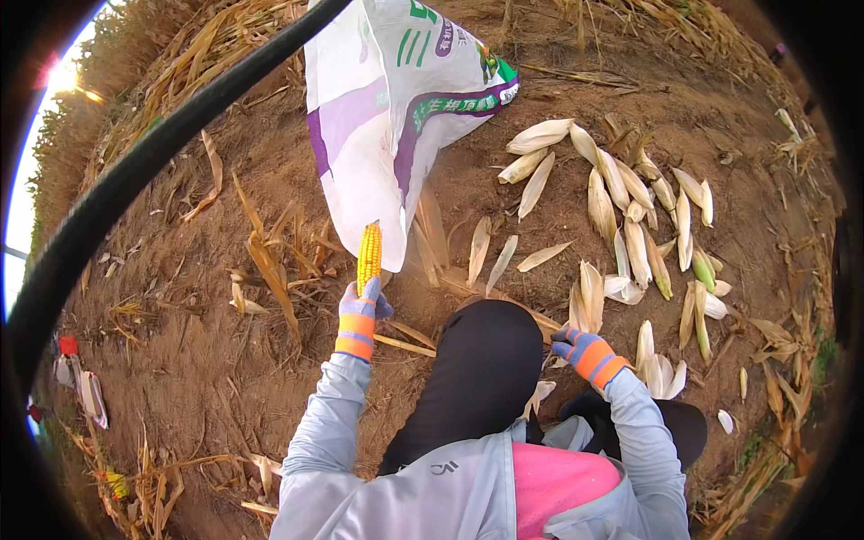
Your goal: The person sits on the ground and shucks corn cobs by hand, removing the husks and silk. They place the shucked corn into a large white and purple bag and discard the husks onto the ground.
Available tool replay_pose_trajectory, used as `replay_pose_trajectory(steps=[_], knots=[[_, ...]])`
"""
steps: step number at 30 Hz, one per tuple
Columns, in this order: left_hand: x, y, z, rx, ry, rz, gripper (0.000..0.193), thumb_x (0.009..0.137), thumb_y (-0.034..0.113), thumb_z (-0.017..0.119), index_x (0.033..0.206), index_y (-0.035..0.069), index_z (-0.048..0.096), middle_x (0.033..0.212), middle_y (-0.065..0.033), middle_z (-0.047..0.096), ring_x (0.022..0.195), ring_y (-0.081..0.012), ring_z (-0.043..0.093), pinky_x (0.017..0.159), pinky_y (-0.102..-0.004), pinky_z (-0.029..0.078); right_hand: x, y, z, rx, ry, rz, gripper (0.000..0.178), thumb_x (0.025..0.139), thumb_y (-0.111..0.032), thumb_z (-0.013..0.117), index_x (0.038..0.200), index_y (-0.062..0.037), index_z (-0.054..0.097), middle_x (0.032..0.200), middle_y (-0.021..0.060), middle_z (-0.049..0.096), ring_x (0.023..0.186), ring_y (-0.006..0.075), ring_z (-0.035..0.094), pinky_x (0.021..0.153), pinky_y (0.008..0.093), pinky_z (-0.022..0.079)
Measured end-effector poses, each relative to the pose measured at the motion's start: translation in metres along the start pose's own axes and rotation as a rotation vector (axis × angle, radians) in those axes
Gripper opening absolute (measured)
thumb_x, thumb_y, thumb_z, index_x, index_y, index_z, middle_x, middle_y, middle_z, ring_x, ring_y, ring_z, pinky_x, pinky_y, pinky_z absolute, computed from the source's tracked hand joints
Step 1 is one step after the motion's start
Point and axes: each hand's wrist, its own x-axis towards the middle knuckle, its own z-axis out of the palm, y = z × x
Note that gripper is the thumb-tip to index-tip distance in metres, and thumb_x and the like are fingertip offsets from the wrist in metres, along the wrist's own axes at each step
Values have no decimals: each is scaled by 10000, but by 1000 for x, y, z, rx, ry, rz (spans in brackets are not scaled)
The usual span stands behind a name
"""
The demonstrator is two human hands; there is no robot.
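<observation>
The gloved left hand [362,306] grips a husked yellow corn cob [369,256], which juts toward twelve o'clock before the white-and-purple sack [360,193]. At the cob's four o'clock, the gloved right hand [583,349] curls beside dry husks [588,297]; whether it holds them cannot be told.

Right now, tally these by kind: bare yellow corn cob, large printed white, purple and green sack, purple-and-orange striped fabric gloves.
Bare yellow corn cob: 1
Large printed white, purple and green sack: 1
Purple-and-orange striped fabric gloves, on the left hand and right hand: 2
Total: 4
</observation>
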Motion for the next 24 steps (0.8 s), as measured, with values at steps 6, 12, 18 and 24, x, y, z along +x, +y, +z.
replay_pose_trajectory(steps=[6, 12, 18, 24], knots=[[109, 93, 44, 230, -11, 388, 625, 772, 185, 604, 1261, -7, 267, 966, -124, 534, 771, -182, 563, 640, -263, 459, 9, 6, 1, 45, -136, -1, 386, 801, -356, 484, 1058, -72, 537, 914, 163, 596, 857, 303, 565, 753, 354, 427], [52, 84, 86, 326, -32, 817, 409, 818, 62, 513, 1195, -23, 383, 1166, -130, 464, 1055, -188, 464, 899, -281, 355, 20, 62, 19, -7, -113, 146, 367, 796, -376, 507, 1008, -83, 569, 913, 132, 605, 888, 276, 558, 773, 339, 418], [-66, 125, 114, 294, -137, 1127, 367, 864, 193, 442, 1144, -40, 405, 1179, -198, 447, 1096, -281, 448, 933, -375, 345, 62, 119, 6, -96, -87, 205, 389, 762, -368, 511, 919, -24, 606, 845, 138, 617, 770, 269, 584, 704, 337, 445], [-145, 140, 175, 639, -655, 910, 401, 751, 296, 555, 1071, 71, 466, 1086, -185, 479, 1016, -301, 471, 843, -376, 386, 121, 236, -6, 67, 249, 466, 402, 740, -379, 497, 946, -51, 604, 924, 153, 601, 852, 297, 565, 747, 343, 431]])
